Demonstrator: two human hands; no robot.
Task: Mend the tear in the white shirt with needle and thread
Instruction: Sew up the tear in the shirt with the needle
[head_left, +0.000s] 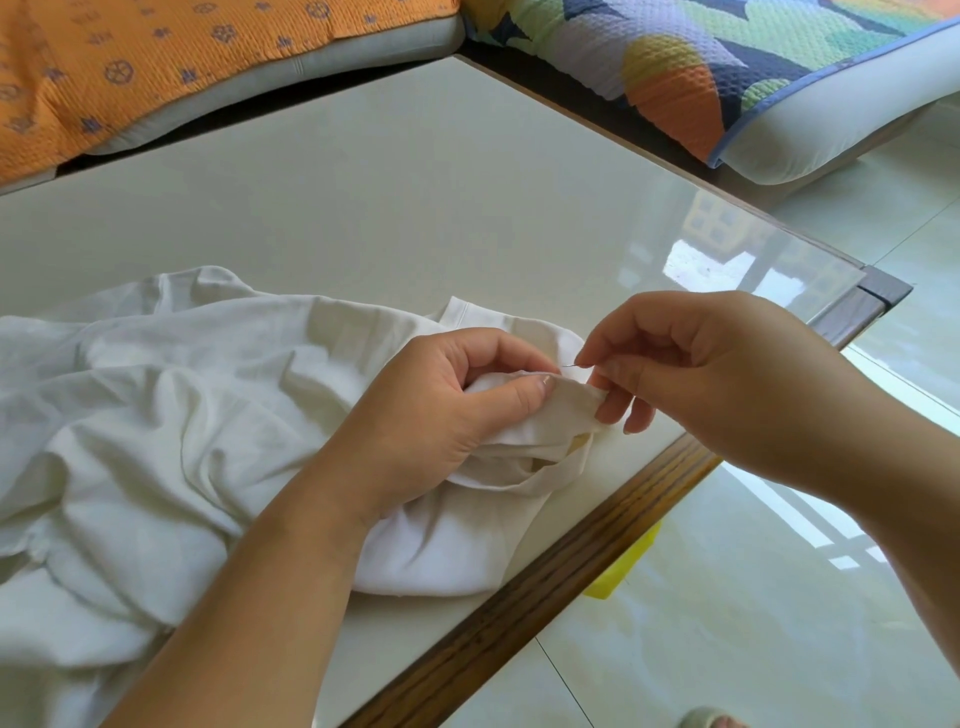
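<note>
We had the shirt (156, 415) spread in loose folds over the near left part of the bench (415, 182), its bulk trailing off to the left and toward us. One edge of it was gathered up near the bench's near right rim. Our left hand (441, 410) lay on top of that gathered part, thumb and fingers curled and pinching a raised fold of the cloth. Just right of that pinch the needle (570, 366) showed as a short grey sliver, lying about level between our two sets of fingertips. Our right hand (727, 374) hung over the bench's rim, pinching the needle's right end between thumb and forefinger, with the other fingers curled beneath and touching the fold's tip. We could not make out any thread. Beyond the bench lay an orange cushion (130, 67) at the far left and a many-coloured cushion (727, 57) at the far right. Something yellow (628, 561) showed under the bench's edge, on the pale tiled floor (727, 649).
</note>
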